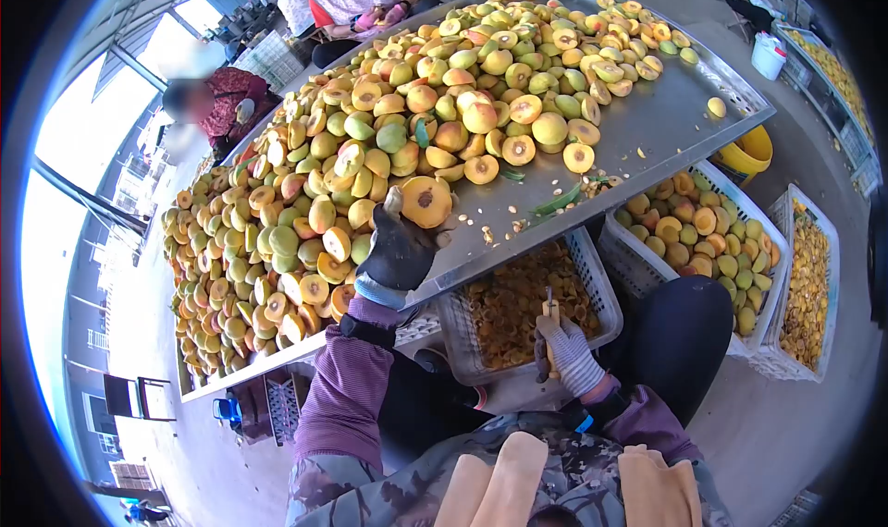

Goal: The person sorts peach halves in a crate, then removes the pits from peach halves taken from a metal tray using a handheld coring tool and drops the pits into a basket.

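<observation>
My left hand (400,250), in a dark glove, is closed on a halved yellow peach (427,202) at the near edge of the metal table (518,214). The peach's cut face is turned up, with a brown hollow in the middle. Lower right, my right hand (569,353), in a striped pale glove, grips a small wooden-handled tool (552,316) with a short metal end pointing up. This hand is above a white crate (606,291) of brownish fruit scraps (518,296). Beyond my left hand lies a big heap of halved peaches (398,139).
A crate of peach halves (708,226) and a crate of yellow pieces (807,296) stand at right, beside a yellow bucket (749,153). Two people sit across the table, one in a red-and-white top (356,0). Small kernels (488,234) and leaves (558,201) lie near the table's edge.
</observation>
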A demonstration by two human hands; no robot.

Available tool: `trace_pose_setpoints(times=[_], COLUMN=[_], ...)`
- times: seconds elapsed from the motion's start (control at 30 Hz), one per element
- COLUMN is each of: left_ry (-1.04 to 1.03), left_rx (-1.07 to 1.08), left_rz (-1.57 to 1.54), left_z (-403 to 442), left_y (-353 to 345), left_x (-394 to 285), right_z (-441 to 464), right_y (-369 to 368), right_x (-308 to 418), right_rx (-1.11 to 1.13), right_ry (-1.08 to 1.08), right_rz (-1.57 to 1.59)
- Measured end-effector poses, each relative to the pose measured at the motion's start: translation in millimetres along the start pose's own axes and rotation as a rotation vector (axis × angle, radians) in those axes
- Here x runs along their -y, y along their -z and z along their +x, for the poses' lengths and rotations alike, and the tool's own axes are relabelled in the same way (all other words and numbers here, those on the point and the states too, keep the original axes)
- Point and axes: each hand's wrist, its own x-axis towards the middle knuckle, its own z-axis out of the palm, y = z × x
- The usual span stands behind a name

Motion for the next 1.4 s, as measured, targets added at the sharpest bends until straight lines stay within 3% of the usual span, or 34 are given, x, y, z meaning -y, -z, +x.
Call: trace_pose_setpoints(times=[0.03, 0.1, 0.23, 0.3, 0.43, 0.47, 0.53, 0.63, 0.67, 0.7, 0.77, 0.8, 0.83, 0.9, 0.97, 1.03, 1.07, 1.3, 1.4], left_ry=[-0.074, 0.038, 0.043, 0.079, 0.082, 0.076, -0.081, 0.167, 0.096, 0.026, -0.177, -0.309, -0.328, -0.256, -0.287, -0.529, -0.574, -0.279, -0.106], left_rx=[-0.009, 0.011, -0.053, -0.034, -0.004, -0.03, -0.073, -0.001, -0.028, 0.022, 0.059, 0.037, 0.014, 0.039, 0.06, 0.02, 0.014, 0.034, -0.003], left_rz=[0.054, -0.196, -0.295, -0.356, -0.301, -0.289, 0.079, -0.317, -0.19, 0.215, 0.952, 1.285, 1.219, 1.039, 1.199, 1.752, 1.827, 1.324, 0.537], left_z=[-4.0, -12.6, -19.4, -15.0, -7.0, -6.8, -5.1, 0.5, 5.0, 2.7, -4.1, -8.6, -8.8, -6.7, -5.6, -14.3, -12.6, -7.4, 2.2], left_y=[5.6, 7.6, 4.5, 11.6, 23.7, 28.1, 41.0, 48.2, 51.9, 59.5, 65.6, 64.7, 63.2, 65.8, 63.2, 58.6, 59.5, 54.4, 74.7], left_x=[2.6, -6.5, -6.8, 1.9, 8.8, 16.3, 33.4, 31.4, 41.3, 49.7, 55.3, 53.1, 54.0, 57.8, 53.5, 50.1, 52.4, 48.1, 79.4], right_z=[-2.7, -5.7, -13.1, -18.4, 43.2, 59.6, 92.6, 136.0, 137.0, 136.4, 133.3, 132.3, 125.2, 134.0, 138.2, 138.0, 134.0, 134.8, 126.9], right_y=[-3.0, -8.2, -39.8, -62.2, -77.5, -80.6, -80.8, -67.6, -69.4, -69.4, -72.4, -70.6, -74.5, -65.1, -61.3, -61.7, -63.2, -55.6, -63.1], right_x=[4.9, 16.3, 66.9, 112.1, 149.4, 154.8, 154.2, 131.4, 127.9, 124.6, 132.0, 136.7, 144.7, 144.4, 144.4, 143.8, 145.7, 139.7, 143.1], right_rx=[0.017, 0.048, 0.02, 0.085, 0.031, 0.029, 0.011, -0.088, -0.083, -0.085, -0.014, 0.042, 0.098, 0.121, 0.137, 0.153, 0.158, 0.174, 0.152], right_ry=[0.049, 0.161, 0.405, 0.395, 0.967, 0.998, 1.002, 0.924, 0.981, 1.036, 0.944, 0.642, 0.439, 0.314, 0.302, 0.314, 0.34, 0.396, 0.389], right_rz=[-0.024, -0.079, -0.328, -0.485, -1.099, -1.162, -1.216, -1.137, -1.135, -1.133, -1.091, -0.966, -0.752, -0.596, -0.575, -0.586, -0.609, -0.614, -0.605])
